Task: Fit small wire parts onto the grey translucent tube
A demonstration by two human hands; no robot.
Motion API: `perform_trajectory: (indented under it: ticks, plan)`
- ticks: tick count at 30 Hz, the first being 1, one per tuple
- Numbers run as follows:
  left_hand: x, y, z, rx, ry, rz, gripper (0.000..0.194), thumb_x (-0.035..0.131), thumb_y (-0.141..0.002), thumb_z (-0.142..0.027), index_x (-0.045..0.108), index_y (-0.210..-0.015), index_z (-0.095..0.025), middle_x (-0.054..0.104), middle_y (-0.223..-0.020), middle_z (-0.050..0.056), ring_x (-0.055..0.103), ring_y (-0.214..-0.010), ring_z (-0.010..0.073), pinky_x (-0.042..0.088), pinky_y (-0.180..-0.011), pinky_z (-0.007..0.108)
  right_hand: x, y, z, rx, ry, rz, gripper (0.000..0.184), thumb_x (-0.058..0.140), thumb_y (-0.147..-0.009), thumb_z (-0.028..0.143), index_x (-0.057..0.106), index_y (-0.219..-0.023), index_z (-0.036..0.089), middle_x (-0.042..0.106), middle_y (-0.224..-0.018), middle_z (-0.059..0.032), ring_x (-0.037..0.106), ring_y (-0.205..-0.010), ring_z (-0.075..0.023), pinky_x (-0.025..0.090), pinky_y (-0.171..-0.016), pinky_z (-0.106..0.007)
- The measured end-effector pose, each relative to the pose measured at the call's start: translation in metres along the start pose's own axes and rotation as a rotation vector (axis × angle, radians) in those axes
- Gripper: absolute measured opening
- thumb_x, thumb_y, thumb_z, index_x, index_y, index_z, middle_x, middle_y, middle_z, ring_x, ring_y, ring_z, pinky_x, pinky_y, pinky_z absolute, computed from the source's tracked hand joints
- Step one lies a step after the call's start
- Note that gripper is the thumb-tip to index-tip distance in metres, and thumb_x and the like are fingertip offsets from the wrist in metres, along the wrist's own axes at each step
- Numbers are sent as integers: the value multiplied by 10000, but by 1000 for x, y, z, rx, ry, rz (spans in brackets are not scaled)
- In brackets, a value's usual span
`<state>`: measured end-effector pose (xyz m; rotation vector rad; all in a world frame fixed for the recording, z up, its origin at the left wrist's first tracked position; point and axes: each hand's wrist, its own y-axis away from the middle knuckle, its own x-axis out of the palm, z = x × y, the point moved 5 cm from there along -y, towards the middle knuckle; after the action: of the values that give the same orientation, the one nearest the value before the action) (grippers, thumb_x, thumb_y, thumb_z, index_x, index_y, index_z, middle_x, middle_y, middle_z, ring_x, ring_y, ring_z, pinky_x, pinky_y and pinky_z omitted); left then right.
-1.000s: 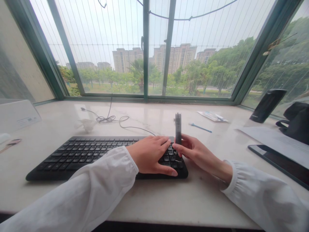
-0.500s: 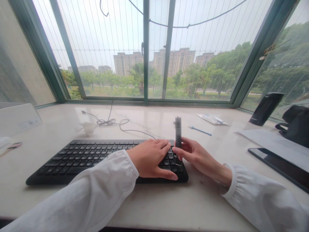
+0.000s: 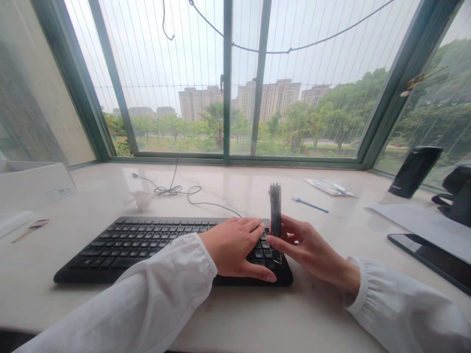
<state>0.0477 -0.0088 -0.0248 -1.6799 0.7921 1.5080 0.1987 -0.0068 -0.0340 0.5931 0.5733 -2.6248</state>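
Marble sill [image 3: 154, 314], left hand [image 3: 231, 247] on blurred keycaps [image 3: 128, 250]

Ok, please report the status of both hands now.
Left hand flat on black plastic keyboard. Right hand gripping upright slim transparent grey case, lower end among keys.

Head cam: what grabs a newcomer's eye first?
The green-framed window across the back dominates, with high-rise buildings and trees beyond it. Below it, the left hand rests on a black keyboard, while the right hand holds a narrow dark case upright at the keyboard's right end.
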Motion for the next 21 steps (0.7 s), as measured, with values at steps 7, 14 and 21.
perform_trajectory:
  ticks: [7, 14, 21]
  plan:
    - [1, 1, 1, 6, -7, -13, 1011, 394, -801, -820, 375, -1458, -53, 388, -1503, 210, 366, -1395, 331, 297, -1140, 435, -1, -3, -2, 5, -32, 5, 348, 628, -882, 439, 648, -1123, 189, 705, -1006, -61, 616, -896, -215, 519, -693, -288]
    - [1, 0, 0, -15, -17, 19, 1012, 395, -799, -822, 376, -1459, -56, 372, -1512, 212, 368, -1393, 333, 292, -1139, 424, -2, -6, -2, 22, -58, 17, 405, 586, -902, 473, 655, -1169, 176, 705, -1077, -85, 630, -975, -250, 523, -786, -346]
    - [0, 0, -1, 3, -32, 11, 985, 387, -816, -808, 390, -1447, -52, 385, -1504, 213, 391, -1377, 333, 311, -1122, 433, -3, -7, -2, 16, -94, 25, 455, 579, -882, 538, 660, -1131, 166, 709, -1038, -72, 634, -942, -240, 505, -791, -328]
